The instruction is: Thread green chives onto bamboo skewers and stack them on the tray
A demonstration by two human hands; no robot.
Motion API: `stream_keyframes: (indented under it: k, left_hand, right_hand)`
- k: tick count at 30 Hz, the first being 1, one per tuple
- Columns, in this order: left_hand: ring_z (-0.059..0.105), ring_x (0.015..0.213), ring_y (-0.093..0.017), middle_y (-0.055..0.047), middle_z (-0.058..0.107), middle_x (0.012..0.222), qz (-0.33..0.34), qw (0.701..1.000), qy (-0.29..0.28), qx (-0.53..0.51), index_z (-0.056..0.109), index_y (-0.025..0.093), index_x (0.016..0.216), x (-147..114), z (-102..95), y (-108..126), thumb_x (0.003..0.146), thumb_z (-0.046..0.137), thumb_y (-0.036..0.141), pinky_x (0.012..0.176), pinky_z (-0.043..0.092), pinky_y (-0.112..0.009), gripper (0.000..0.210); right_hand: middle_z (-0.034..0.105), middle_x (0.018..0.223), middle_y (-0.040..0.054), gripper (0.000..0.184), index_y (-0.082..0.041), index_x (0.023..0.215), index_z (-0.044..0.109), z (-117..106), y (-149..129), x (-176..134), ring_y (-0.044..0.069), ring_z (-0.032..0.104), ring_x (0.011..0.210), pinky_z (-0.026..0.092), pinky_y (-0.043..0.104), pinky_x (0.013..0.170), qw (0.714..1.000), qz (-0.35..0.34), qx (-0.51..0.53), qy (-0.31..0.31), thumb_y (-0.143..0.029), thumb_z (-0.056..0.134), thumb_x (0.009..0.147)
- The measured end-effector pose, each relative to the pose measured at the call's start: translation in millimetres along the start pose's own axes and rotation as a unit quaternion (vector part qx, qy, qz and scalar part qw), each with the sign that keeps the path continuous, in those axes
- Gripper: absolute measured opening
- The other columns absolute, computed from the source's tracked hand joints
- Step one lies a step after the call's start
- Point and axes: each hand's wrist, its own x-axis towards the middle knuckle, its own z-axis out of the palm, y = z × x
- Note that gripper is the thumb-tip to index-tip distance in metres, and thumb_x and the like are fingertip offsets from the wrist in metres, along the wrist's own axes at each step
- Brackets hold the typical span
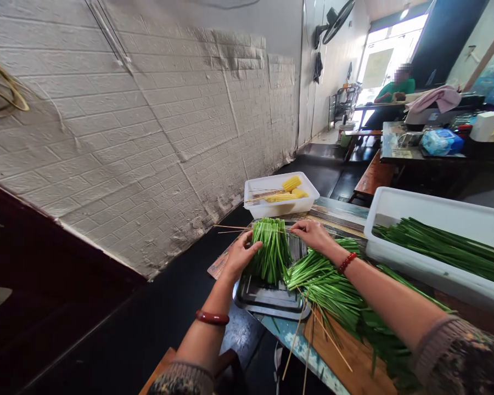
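A bundle of green garlic chives (270, 255) with evenly cut tops lies on a metal tray (267, 307). Thin bamboo skewers (233, 227) cross it near its top and stick out to the left. My left hand (239, 255) is closed at the bundle's left edge, thumb over the front and fingers at the side. At the right side, my right hand (310, 233) pinches the skewers, thumb against fingertips. Beside the tray, a second pile of chives (329, 280) lies under my right forearm, with loose skewers (307, 340) below it.
Behind the tray, a white tub (282, 207) holds yellow skewered pieces. A larger white bin (428, 263) with long chives stands at right. A wooden board (349, 351) lies in front. The brick-patterned wall (168, 131) runs along the left. A person (399, 88) sits far back.
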Motion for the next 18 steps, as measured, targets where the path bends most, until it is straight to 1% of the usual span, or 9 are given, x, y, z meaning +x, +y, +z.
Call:
stream_keyframes:
  k: [2, 3, 4, 9, 15, 18]
  left_hand:
    - [0.062, 0.113, -0.028, -0.012, 0.067, 0.123, 0.004, 0.996, -0.063, -0.064, 0.061, 0.015, 0.123, -1, -0.3, 5, 0.080, 0.065, 0.050, 0.094, 0.051, -0.037, 0.056]
    - [0.062, 0.114, -0.028, -0.012, 0.067, 0.124, 0.002, 0.993, -0.077, -0.091, 0.061, 0.014, 0.123, -2, -0.1, 6, 0.079, 0.066, 0.051, 0.095, 0.051, -0.038, 0.058]
    - [0.062, 0.114, -0.029, -0.012, 0.067, 0.124, -0.002, 0.991, -0.077, -0.112, 0.062, 0.013, 0.122, -4, 0.5, 8, 0.078, 0.068, 0.051, 0.096, 0.050, -0.038, 0.058]
    - [0.060, 0.118, -0.029, -0.012, 0.065, 0.128, 0.010, 0.982, -0.008, -0.190, 0.059, 0.014, 0.127, -18, 7.1, 5, 0.075, 0.074, 0.041, 0.102, 0.046, -0.040, 0.060]
    - [0.061, 0.117, -0.029, -0.011, 0.067, 0.124, 0.012, 0.976, 0.103, -0.193, 0.063, 0.015, 0.122, -40, 16.4, 1, 0.072, 0.078, 0.034, 0.103, 0.045, -0.039, 0.056]
    - [0.059, 0.120, -0.029, -0.011, 0.065, 0.127, 0.014, 0.967, 0.122, -0.222, 0.061, 0.017, 0.124, -49, 19.9, 0, 0.070, 0.080, 0.033, 0.105, 0.043, -0.040, 0.059]
  right_hand:
    - [0.077, 0.090, 0.0038, 0.022, -0.022, 0.086, 0.078, -2, -6, -3, 0.020, 0.068, 0.083, 0.049, 0.029, 0.075, 1.000, -0.008, -0.007, 0.005, -0.027, 0.057, 0.087]
    - [0.077, 0.091, 0.0043, 0.022, -0.022, 0.086, 0.078, -3, -9, -5, 0.021, 0.068, 0.085, 0.049, 0.029, 0.076, 1.000, -0.012, -0.011, 0.009, -0.028, 0.057, 0.087]
    - [0.077, 0.093, 0.0048, 0.022, -0.022, 0.087, 0.078, -4, -12, -7, 0.021, 0.068, 0.086, 0.049, 0.030, 0.078, 1.000, -0.016, -0.015, 0.012, -0.028, 0.057, 0.087]
    - [0.076, 0.098, 0.0051, 0.022, -0.023, 0.090, 0.077, -7, -24, -17, 0.021, 0.067, 0.093, 0.048, 0.031, 0.086, 0.999, -0.031, -0.027, 0.031, -0.025, 0.055, 0.089]
    - [0.076, 0.095, 0.0047, 0.021, -0.023, 0.088, 0.077, -9, -34, -24, 0.021, 0.068, 0.089, 0.049, 0.032, 0.083, 0.997, -0.043, -0.021, 0.053, -0.025, 0.056, 0.088]
    - [0.076, 0.094, 0.0045, 0.021, -0.023, 0.089, 0.077, -12, -37, -24, 0.022, 0.068, 0.088, 0.049, 0.032, 0.081, 0.996, -0.045, -0.014, 0.070, -0.024, 0.056, 0.088]
